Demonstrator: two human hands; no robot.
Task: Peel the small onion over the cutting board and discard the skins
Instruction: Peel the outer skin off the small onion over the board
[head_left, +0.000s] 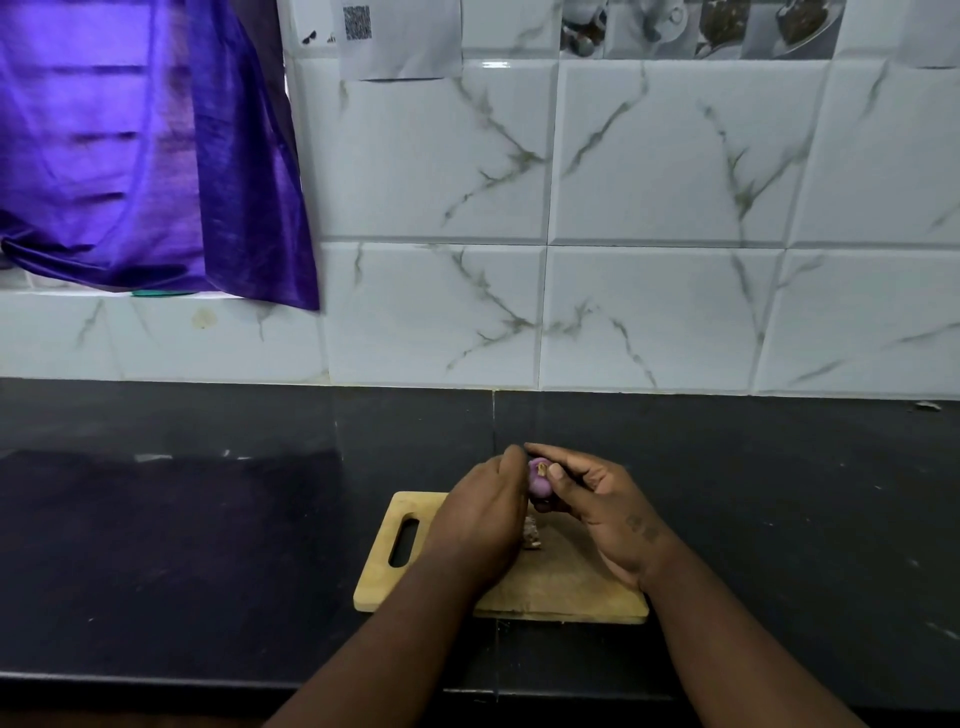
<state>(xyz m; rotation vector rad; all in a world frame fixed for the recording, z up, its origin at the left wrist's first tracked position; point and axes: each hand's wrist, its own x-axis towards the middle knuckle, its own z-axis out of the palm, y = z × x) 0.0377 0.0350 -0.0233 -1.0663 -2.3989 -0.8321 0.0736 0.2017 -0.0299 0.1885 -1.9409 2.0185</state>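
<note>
Purple cloth (145, 150) is hung at the far left. Nearer the middle, a wooden cutting board (561, 592) is laid on the black counter (182, 519). Above it, the small onion (538, 480) is gripped between the left hand (480, 517) and right hand (605, 512), peeled skins (532, 535) beneath.

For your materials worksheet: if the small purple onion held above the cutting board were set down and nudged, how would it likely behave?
The onion looks rounded, so it would probably roll rather than stay put. Its exposed purple surface seems smooth, so it may slip between fingertips. It fits between the left hand and right hand, so it is likely light.
</note>
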